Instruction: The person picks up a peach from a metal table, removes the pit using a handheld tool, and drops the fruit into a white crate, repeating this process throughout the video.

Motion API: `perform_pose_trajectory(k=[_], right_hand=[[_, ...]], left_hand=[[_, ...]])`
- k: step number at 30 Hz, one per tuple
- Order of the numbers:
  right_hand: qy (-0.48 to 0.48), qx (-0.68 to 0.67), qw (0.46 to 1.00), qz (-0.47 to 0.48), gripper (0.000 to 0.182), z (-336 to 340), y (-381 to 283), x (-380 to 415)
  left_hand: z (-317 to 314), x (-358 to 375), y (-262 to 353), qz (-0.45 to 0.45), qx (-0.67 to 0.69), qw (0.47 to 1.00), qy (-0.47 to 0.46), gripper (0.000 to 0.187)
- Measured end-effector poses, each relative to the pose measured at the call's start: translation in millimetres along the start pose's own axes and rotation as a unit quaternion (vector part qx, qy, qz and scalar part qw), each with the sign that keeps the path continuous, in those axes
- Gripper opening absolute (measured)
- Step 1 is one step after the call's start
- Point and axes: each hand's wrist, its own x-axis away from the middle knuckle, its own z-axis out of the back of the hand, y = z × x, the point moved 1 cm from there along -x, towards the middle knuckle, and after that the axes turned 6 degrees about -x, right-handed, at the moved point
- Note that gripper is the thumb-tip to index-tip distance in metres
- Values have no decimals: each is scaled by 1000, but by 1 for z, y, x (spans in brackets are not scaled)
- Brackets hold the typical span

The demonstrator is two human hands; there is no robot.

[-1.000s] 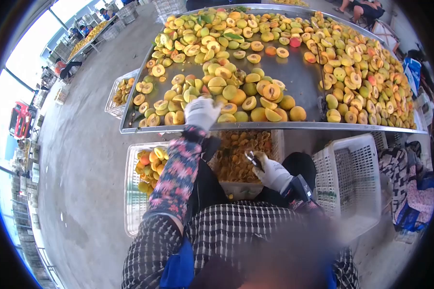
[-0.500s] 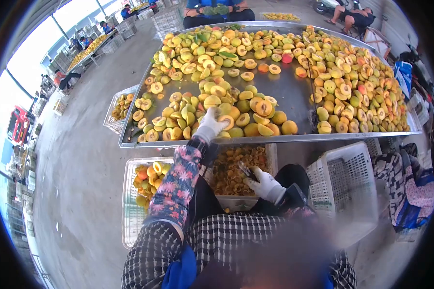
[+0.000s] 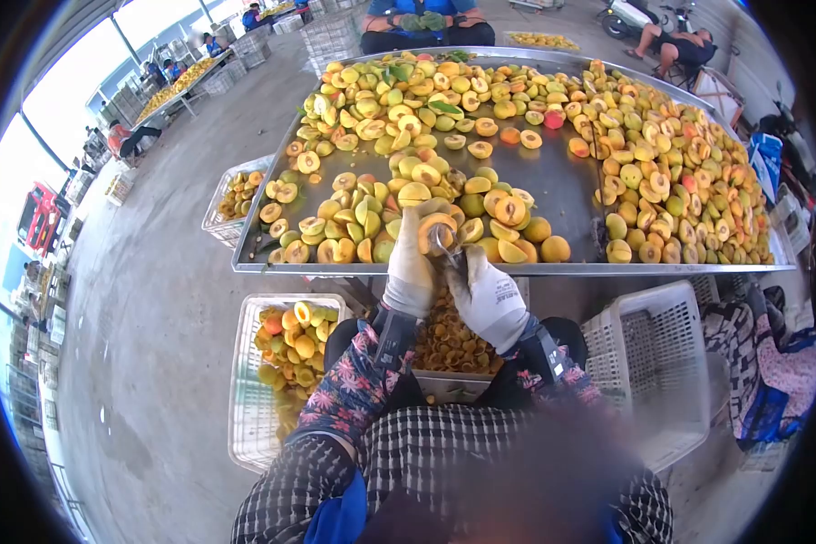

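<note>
My left hand (image 3: 412, 268), in a white glove, holds a halved fruit (image 3: 437, 232) with its cut face up, over the near edge of the metal table (image 3: 553, 269). My right hand (image 3: 488, 295), gloved too, is closed round a small metal tool (image 3: 442, 239) whose tip is at the centre of the fruit. Heaps of halved yellow fruit (image 3: 358, 213) lie on the table just beyond both hands. Beneath my hands is a crate of brownish scraps (image 3: 453, 340), partly covered by my arms.
A crate of fruit (image 3: 290, 349) stands at the left, and another (image 3: 236, 195) beside the table. An empty white crate (image 3: 657, 363) is at the right. A person (image 3: 426, 23) sits across the table; another person (image 3: 680, 47) reclines at the back right.
My left hand has left the pile with a fruit half and come nearer to me. My right hand has risen with the tool to meet it. The view has shifted slightly.
</note>
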Motion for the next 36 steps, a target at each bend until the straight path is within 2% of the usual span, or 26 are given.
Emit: perform_pose_trajectory(k=[3,6,9,13,16,19,22,25,28,31,34,36], right_hand=[[-14,18,999,-36,26,-5,-2,2],[-11,6,998,-59,25,-13,2,4],[11,-25,999,-38,26,-13,-2,5],[5,-40,998,-49,28,-10,-8,4],[-19,-32,999,-35,28,-8,-5,4],[-59,-32,998,-6,29,-3,3,9],[-116,54,991,-49,30,7,-1,13],[-122,44,989,-74,30,6,-4,13],[1,-93,995,21,29,-9,-1,19],[21,-94,995,29,29,-12,-4,21],[17,-109,994,-22,33,-13,-3,26],[27,-119,992,-20,32,-15,-2,27]], left_hand=[[2,8,-6,-9,19,999,-30,50],[-3,14,-9,-57,-40,997,-14,47],[-11,17,-9,-70,-14,997,-4,45],[-16,23,-6,-101,-52,993,-22,45],[-20,27,-1,-75,-29,997,-19,44],[-15,26,0,-71,-46,996,32,38],[-7,27,4,-35,-100,994,16,40],[-7,29,-3,-88,-124,988,14,42],[-19,35,-8,-107,-117,987,34,51],[-21,38,-7,-129,-116,985,-6,53],[-22,41,-7,-108,-103,989,-22,55],[-26,44,-5,-121,-108,986,-26,56]])
